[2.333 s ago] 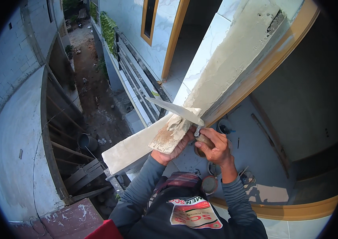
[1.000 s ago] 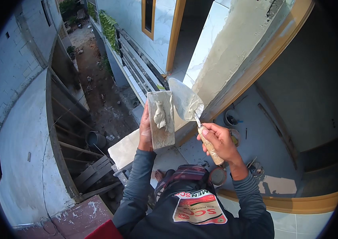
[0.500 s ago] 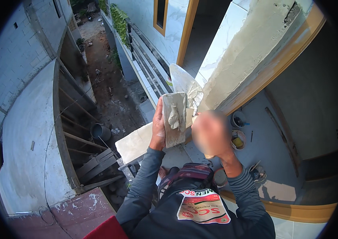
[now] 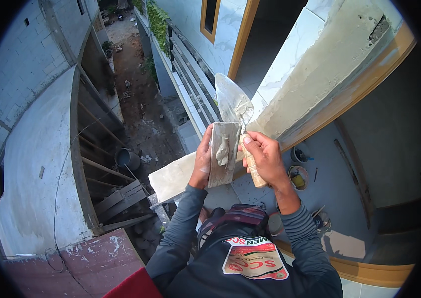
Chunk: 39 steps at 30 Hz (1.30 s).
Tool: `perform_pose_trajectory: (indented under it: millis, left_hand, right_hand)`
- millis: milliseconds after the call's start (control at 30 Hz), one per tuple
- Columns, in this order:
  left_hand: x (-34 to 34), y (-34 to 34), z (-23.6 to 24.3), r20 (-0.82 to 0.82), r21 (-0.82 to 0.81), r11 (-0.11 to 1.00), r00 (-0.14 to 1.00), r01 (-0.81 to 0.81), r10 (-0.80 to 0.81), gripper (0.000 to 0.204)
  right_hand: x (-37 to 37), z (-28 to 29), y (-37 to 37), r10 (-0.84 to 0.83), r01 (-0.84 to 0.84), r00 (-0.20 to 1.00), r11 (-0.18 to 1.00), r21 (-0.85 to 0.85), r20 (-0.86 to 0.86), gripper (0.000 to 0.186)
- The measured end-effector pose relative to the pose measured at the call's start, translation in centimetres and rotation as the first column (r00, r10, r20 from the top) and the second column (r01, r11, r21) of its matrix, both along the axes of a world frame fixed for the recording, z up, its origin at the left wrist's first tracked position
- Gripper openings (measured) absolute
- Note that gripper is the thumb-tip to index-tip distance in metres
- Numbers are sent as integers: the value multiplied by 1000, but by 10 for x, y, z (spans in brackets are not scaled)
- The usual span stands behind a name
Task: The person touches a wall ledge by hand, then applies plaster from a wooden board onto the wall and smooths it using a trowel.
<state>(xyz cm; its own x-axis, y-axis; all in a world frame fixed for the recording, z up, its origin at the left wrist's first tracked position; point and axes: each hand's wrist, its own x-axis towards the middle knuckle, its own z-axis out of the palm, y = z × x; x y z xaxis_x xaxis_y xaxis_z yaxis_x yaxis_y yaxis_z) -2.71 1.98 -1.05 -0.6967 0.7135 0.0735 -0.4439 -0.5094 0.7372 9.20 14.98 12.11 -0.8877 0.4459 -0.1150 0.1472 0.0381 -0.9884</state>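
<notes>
My left hand [image 4: 201, 161] is wrapped round the left edge of a small rectangular mortar board [image 4: 217, 166], its fingers hidden behind it. A lump of grey mortar [image 4: 223, 149] sticks to the board's face. In my right hand [image 4: 268, 160] is the wooden handle of a pointing trowel, with the fingers closed round it and the thumb along its upper part. The trowel's mortar-smeared metal blade [image 4: 230, 97] points away from me, just past the board's far right corner. Beyond both hands a plastered wall strip [image 4: 314, 82] runs up to the right.
A pale ledge [image 4: 173, 179] juts out left below my hands. Past it is a drop to a dirt alley [image 4: 138, 99] with a bucket [image 4: 127, 159]. A railing [image 4: 193, 69] stands ahead. At right are a wooden frame [image 4: 364, 89] and a container holding something yellow [image 4: 298, 178].
My right hand, blurred before, is now sharp, with the trowel handle plainly visible in it. The view has shifted slightly, and the board still carries its mortar lump.
</notes>
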Motion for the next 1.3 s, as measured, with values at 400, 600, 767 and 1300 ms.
perform_pose_trajectory:
  millis: [400,600,767,1300]
  left_hand:
    - [-1,-13,-11,434,187,981,892,48,-127,64]
    - [-17,-5,28,40,68,996,997,64,-66,66]
    - [-22,-7,36,128,11,982,974,187,-187,62]
    - [-18,-3,-15,430,172,942,839,287,-334,47]
  right_hand:
    - [44,-2,37,-53,66,997,956,287,-55,39]
    - [68,22,48,54,-100,979,967,234,195,45]
    - [71,41,62,112,-259,953,779,571,280,48]
    - [70,15,46,148,-270,963,497,825,226,48]
